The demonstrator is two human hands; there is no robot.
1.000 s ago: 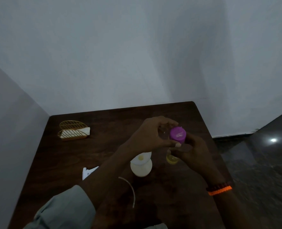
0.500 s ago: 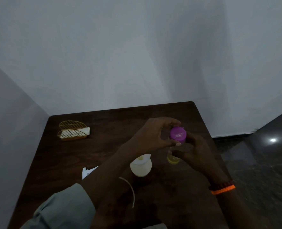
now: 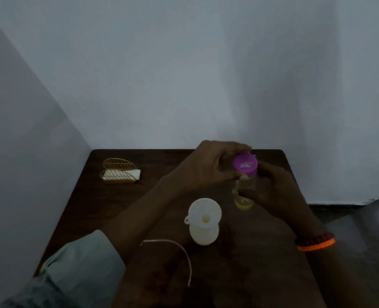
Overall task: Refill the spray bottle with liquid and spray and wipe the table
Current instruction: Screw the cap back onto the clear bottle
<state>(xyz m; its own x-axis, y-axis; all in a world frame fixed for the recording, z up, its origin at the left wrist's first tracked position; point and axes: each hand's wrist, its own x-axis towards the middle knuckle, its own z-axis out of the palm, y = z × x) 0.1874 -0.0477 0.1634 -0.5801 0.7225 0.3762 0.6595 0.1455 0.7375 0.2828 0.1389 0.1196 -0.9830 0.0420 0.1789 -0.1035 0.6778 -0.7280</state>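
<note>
Hands meet over the far right part of the dark wooden table [image 3: 121,210]. The right hand [image 3: 270,192] wraps its curled fingers round the body of a clear plastic bottle with yellowish liquid in its bottom [image 3: 244,196], holding it roughly upright, its long axis running from the table up toward the camera. The left hand [image 3: 208,167] reaches across from the left, and its fingers and thumb pinch the round purple cap [image 3: 245,164] that sits on top of that bottle. So the cap lies directly above the right hand's grip and at the fingertips of the left; my judgement is that the step in hand is turning the cap on the bottle's own axis, though whether it is being loosened or tightened cannot be told from this view.

Just near and to the left of the held bottle stands the translucent white spray bottle body [image 3: 204,234], upright on the table, with a white plastic funnel [image 3: 204,212] seated in its neck. Any pour would travel a short way left and down to that funnel. A thin white dip tube [image 3: 184,252] curves on the table nearer the person. A gold wire holder with white napkins [image 3: 120,173] sits well apart at the far left.
</note>
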